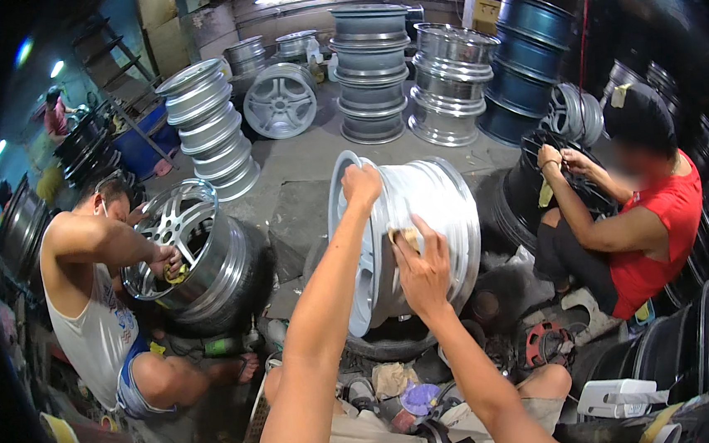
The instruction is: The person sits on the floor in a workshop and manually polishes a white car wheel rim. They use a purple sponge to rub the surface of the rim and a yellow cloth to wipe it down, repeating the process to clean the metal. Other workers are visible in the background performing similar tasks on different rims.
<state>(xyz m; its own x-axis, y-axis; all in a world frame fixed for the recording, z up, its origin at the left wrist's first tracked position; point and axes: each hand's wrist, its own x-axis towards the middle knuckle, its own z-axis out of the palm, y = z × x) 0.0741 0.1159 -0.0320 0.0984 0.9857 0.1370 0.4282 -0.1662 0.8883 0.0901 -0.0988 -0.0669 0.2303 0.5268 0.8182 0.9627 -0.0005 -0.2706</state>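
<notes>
A silver-white wheel rim (451, 214) stands on edge before me, its spoked face turned left, resting on a dark tire (390, 349). My left hand (362, 184) is closed over the upper edge of the rim's face side. Against the pale barrel, my right hand (424, 263) presses a small yellowish piece of sandpaper (406, 236) under its fingers. Part of that sandpaper is hidden by the fingers. Both my forearms reach up from the lower edge.
To the left, a person in a white tank top (100, 325) works on a shiny spoked rim (229, 265). A person in a red shirt (656, 239) handles a black rim (519, 200) at right. Stacked rims (372, 78) stand behind. A purple disc (420, 398) lies near my legs.
</notes>
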